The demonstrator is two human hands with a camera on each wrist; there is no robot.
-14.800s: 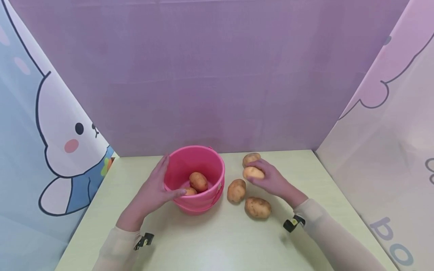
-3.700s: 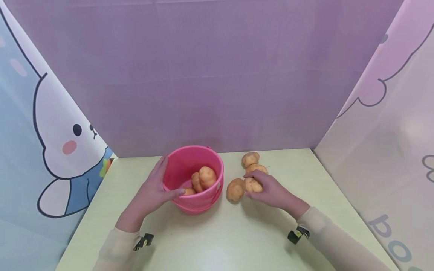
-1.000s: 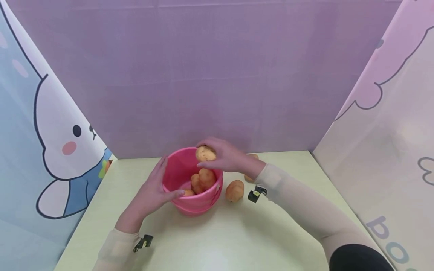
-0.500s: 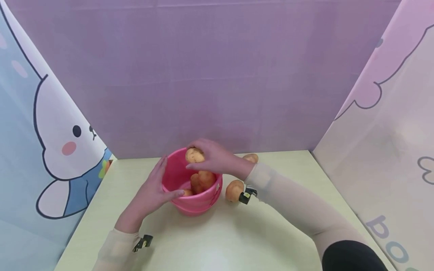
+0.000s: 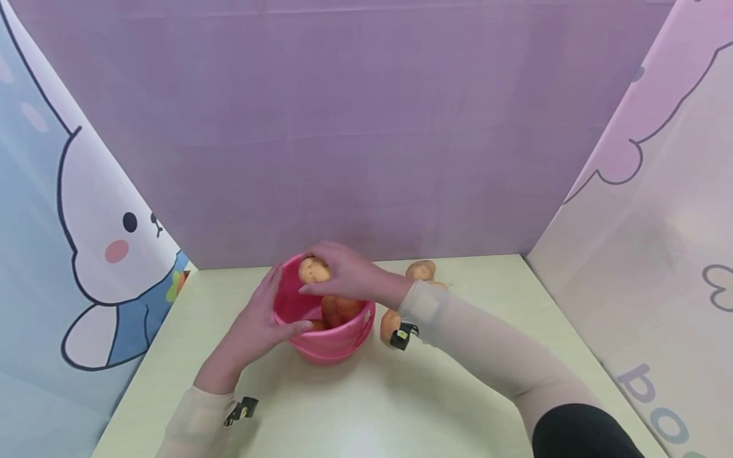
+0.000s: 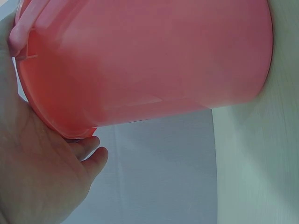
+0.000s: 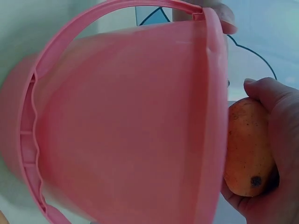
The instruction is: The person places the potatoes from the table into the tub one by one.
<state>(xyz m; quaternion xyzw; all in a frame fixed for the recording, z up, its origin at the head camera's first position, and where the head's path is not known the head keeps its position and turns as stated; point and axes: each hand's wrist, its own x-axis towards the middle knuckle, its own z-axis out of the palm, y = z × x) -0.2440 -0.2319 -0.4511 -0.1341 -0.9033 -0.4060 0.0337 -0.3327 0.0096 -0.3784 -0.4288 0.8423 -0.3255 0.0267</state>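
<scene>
A pink bucket (image 5: 326, 346) stands on the table with potatoes (image 5: 342, 310) lying inside, partly hidden by its front wall. My left hand (image 5: 263, 318) holds the bucket's left rim, thumb over the near edge; in the left wrist view, fingers touch the rim's outside. Over the bucket's mouth, my right hand (image 5: 349, 273) grips another potato (image 5: 314, 270). The right wrist view shows this potato (image 7: 247, 144) between thumb and fingers, a dark spot on its skin, just beyond the rim.
Right of the bucket lie more potatoes: one at the back (image 5: 420, 270), one partly behind the right sleeve, and one (image 5: 390, 326) partly covered by the wrist camera. The bucket's handle (image 7: 28, 135) hangs down its side. A purple cloth wall (image 5: 366, 127) closes off the back.
Since the oldest frame, another potato has gone into the bucket. My right hand has carried a further potato from the table leftward over the bucket. The left hand stays on the rim.
</scene>
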